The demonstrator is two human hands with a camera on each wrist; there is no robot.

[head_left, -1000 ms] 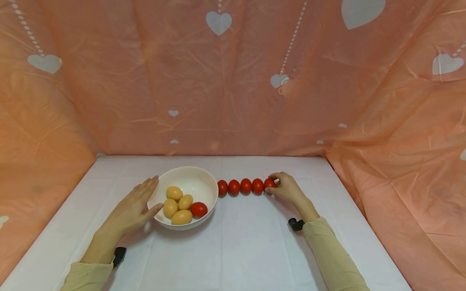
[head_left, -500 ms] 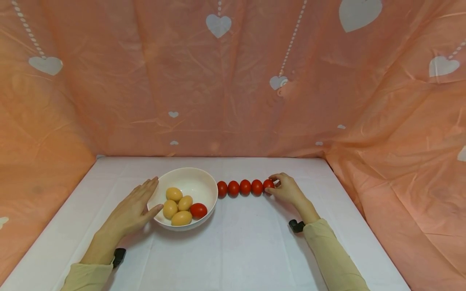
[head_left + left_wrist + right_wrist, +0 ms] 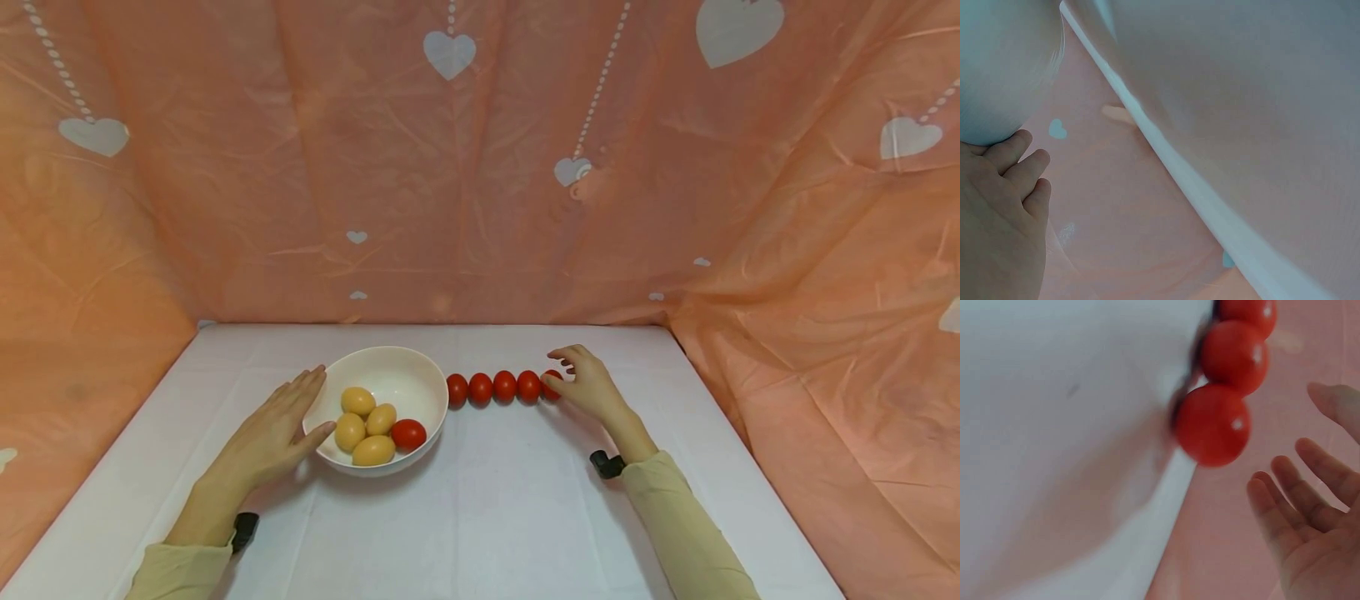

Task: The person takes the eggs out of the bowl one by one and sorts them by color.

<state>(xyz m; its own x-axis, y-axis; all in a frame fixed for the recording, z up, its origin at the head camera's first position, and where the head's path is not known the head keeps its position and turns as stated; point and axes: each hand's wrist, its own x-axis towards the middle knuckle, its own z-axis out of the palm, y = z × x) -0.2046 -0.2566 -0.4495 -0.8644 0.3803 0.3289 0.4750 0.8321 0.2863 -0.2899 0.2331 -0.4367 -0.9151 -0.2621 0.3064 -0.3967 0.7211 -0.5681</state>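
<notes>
A row of five glossy red egg-shaped pieces is laid on the white-covered tabletop; lining-up seems the step in hand. Nothing is grasped by the right hand, its fingers parted near the end piece. The round white bowl is touched by the left hand's straight fingers. Next, the bowl's remaining red piece would probably need to be pinched.

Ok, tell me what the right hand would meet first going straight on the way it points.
The right hand would likely meet the nearest red tomato first: in the head view the two overlap. Height is unclear, so the hand might pass above it.
</notes>
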